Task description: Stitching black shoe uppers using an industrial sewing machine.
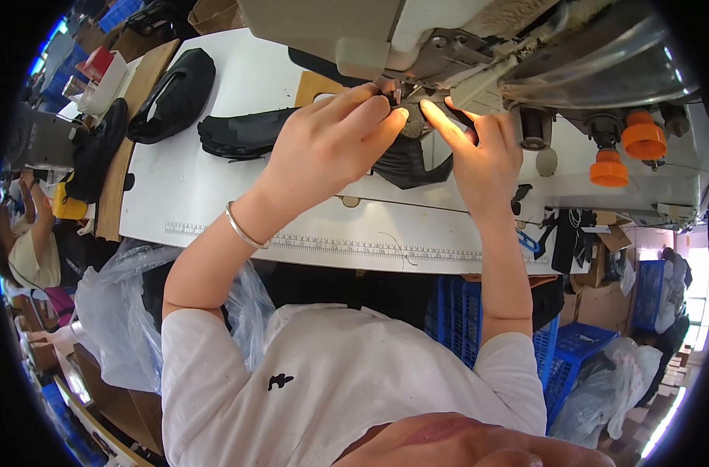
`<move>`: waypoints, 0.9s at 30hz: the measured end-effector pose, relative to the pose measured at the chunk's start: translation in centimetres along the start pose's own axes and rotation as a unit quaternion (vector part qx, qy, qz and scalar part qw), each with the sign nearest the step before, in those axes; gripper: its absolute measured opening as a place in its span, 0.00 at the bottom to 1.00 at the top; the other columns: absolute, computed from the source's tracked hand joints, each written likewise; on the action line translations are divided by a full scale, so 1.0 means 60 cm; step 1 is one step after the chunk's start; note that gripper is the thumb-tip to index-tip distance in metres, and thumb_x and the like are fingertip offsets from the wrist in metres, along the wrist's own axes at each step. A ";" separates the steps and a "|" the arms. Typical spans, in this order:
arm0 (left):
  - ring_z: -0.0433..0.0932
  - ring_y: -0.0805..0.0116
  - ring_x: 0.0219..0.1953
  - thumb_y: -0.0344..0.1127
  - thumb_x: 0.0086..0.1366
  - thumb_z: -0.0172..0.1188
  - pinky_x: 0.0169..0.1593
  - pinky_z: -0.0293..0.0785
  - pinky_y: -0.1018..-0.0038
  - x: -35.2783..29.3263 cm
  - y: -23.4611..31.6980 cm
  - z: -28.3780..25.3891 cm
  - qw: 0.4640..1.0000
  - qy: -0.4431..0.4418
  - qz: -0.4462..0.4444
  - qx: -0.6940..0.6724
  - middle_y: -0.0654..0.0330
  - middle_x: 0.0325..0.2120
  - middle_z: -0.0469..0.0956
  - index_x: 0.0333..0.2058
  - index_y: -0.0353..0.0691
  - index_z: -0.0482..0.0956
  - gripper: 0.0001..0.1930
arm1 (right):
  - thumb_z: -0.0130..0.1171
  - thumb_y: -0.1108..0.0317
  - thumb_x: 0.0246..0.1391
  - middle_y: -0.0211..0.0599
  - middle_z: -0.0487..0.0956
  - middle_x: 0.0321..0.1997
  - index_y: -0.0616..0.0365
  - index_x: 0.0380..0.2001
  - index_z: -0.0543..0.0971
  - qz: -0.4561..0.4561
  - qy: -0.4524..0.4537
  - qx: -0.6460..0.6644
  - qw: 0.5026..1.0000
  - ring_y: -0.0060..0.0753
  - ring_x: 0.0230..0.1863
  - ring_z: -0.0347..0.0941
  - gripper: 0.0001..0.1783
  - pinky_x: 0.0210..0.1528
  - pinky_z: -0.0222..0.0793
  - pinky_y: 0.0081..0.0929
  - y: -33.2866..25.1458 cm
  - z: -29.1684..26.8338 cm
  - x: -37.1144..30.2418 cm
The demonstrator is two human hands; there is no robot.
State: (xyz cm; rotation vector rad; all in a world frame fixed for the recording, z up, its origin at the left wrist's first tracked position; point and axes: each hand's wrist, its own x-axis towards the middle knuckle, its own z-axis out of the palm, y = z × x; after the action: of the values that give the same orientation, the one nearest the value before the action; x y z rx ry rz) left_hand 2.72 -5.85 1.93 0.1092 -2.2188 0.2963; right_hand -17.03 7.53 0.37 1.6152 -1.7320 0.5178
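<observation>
A black shoe upper with a grey lining lies under the head of a sewing machine. My left hand pinches its edge close to the needle area, with thumb and fingers pressed together. On the other side, my right hand grips the upper, its index finger stretched along the material toward the needle. The needle itself and part of the upper are hidden by my fingers and the machine. Just left of my left hand, a stack of black shoe pieces rests on the white table.
Another black shoe upper lies at the table's left, beside a wooden edge strip. A printed ruler runs along the front edge. Orange knobs hang at the right. Blue crates and plastic bags surround me; a co-worker sits far left.
</observation>
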 end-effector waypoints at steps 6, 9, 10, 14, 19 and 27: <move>0.84 0.65 0.42 0.28 0.47 0.65 0.40 0.81 0.73 0.000 -0.030 -0.007 0.996 -0.040 0.007 -0.077 0.62 0.38 0.79 0.45 0.45 0.87 0.22 | 0.64 0.78 0.41 0.19 0.82 0.47 0.35 0.49 0.89 -0.019 0.014 0.005 1.000 0.29 0.40 0.72 0.31 0.42 0.73 0.26 -0.026 -0.028 0.002; 0.82 0.62 0.45 0.27 0.47 0.65 0.45 0.80 0.70 0.003 -0.028 -0.005 0.997 -0.022 0.047 -0.058 0.61 0.39 0.79 0.45 0.44 0.87 0.22 | 0.64 0.76 0.41 0.20 0.82 0.51 0.38 0.49 0.89 -0.007 0.001 0.008 1.000 0.31 0.39 0.72 0.29 0.44 0.72 0.26 -0.031 -0.033 0.000; 0.80 0.61 0.46 0.27 0.47 0.65 0.47 0.80 0.69 0.003 -0.019 -0.003 0.998 -0.009 0.047 -0.034 0.60 0.40 0.79 0.45 0.41 0.86 0.21 | 0.64 0.76 0.41 0.20 0.82 0.51 0.38 0.49 0.89 -0.006 0.000 0.008 1.000 0.31 0.39 0.72 0.29 0.44 0.72 0.26 -0.032 -0.033 0.000; 0.78 0.60 0.46 0.27 0.48 0.66 0.49 0.79 0.67 0.001 0.016 0.004 0.999 0.020 0.028 -0.008 0.58 0.42 0.77 0.43 0.32 0.84 0.20 | 0.62 0.80 0.42 0.25 0.79 0.48 0.39 0.52 0.87 0.016 -0.017 0.065 0.998 0.35 0.42 0.73 0.32 0.46 0.72 0.32 -0.031 -0.033 -0.005; 0.78 0.60 0.45 0.24 0.50 0.66 0.47 0.79 0.67 0.020 0.055 -0.001 0.999 -0.028 -0.040 0.023 0.57 0.41 0.77 0.41 0.28 0.83 0.17 | 0.57 0.87 0.41 0.34 0.79 0.45 0.43 0.56 0.84 0.077 -0.051 0.208 0.974 0.48 0.52 0.74 0.38 0.55 0.71 0.41 -0.030 -0.026 -0.005; 0.78 0.61 0.39 0.22 0.54 0.65 0.43 0.79 0.70 0.004 0.057 0.024 0.994 0.056 0.002 0.092 0.56 0.31 0.76 0.30 0.30 0.79 0.05 | 0.54 0.90 0.40 0.35 0.80 0.46 0.45 0.59 0.81 0.070 -0.054 0.267 0.960 0.45 0.51 0.76 0.41 0.50 0.74 0.36 -0.022 -0.026 -0.003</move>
State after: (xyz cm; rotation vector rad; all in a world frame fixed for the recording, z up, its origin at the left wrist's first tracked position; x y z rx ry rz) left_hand 0.82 -2.88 0.69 0.1832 -2.0782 0.4980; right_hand -15.38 8.57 1.03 1.9183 -1.9024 1.0546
